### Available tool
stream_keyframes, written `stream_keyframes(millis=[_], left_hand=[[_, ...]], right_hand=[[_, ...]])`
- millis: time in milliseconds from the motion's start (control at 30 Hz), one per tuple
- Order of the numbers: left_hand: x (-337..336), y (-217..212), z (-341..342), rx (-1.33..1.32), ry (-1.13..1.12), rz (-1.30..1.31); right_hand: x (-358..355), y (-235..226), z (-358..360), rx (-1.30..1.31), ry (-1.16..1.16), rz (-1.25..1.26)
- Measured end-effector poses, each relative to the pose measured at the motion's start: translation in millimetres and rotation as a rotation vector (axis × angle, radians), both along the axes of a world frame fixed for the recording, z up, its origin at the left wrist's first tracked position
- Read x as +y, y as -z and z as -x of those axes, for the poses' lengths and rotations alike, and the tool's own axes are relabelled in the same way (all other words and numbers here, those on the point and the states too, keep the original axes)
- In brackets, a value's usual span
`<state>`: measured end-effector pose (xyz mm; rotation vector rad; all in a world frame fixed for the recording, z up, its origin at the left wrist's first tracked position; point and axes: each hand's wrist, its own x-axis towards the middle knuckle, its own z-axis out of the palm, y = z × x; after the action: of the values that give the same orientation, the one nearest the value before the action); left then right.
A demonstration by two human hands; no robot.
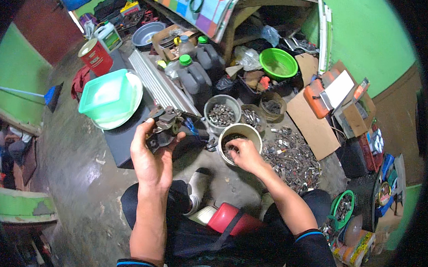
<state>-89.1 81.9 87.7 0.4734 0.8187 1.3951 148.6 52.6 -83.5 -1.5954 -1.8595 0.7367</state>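
My left hand (150, 157) is raised, its thumb and fingers closed round a dark metal mechanical part (166, 119). Something blue, perhaps a wire, shows beside that part. My right hand (246, 153) reaches into a cream plastic bucket (257, 131), fingers bent and pressed together among small dark metal pieces (229, 141). Whatever is between those fingertips is hidden. Just behind the bucket stands a translucent tub (208, 105) of nuts or short bolts. A smaller tub (260, 126) with metal pieces touches the bucket's far right side.
Loose screws and scrap hardware (294, 161) spread over the floor at right, by a cardboard sheet (314, 126). A green lidded box (105, 97) rests on a dark case at left. Dark jugs (195, 79) stand behind. A red container (232, 221) lies between my legs.
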Motion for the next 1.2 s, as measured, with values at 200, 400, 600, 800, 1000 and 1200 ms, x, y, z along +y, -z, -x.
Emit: stream_keyframes(millis=[200,400,600,800,1000,1200], left_hand=[[-0.9,-9.6,20.4,-0.096,-0.007,0.06],[-4.7,-19.6,39.6,-0.068,-0.017,0.016],[-12.9,-10.0,73.8,0.027,-0.21,0.039],[-5.0,-7.9,70.6,0.036,-0.229,0.057],[-4.8,-9.2,52.9,0.002,-0.138,0.051],[-8.0,-13.2,22.0,-0.035,0.007,0.046]], right_hand=[[14.0,38.8,54.1,0.106,0.022,0.218],[37.5,196.3,121.7,0.005,0.191,0.324],[55.3,253.6,174.8,-0.054,0.403,0.394],[64.1,272.9,161.7,-0.116,0.416,0.4],[24.5,214.2,139.1,0.159,0.35,0.266],[-2.0,84.1,71.6,0.146,0.466,0.052]])
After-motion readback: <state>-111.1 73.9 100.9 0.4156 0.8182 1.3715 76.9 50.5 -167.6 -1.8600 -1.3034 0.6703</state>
